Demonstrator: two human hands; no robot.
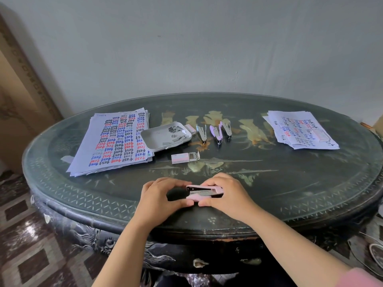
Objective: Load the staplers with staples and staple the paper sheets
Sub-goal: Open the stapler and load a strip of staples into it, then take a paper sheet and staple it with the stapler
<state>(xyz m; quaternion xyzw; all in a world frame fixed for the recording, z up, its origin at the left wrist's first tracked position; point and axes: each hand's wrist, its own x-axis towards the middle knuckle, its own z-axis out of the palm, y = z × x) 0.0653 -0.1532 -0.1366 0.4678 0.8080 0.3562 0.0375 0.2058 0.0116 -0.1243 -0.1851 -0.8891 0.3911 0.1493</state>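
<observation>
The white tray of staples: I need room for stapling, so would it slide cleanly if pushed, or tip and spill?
The white tray looks low and wide, so it probably slides rather than tips. The glossy table should let it glide. The loose staple strips lie unsecured and may shift; its left edge seems to overlap the paper stack, which could drag.
</observation>
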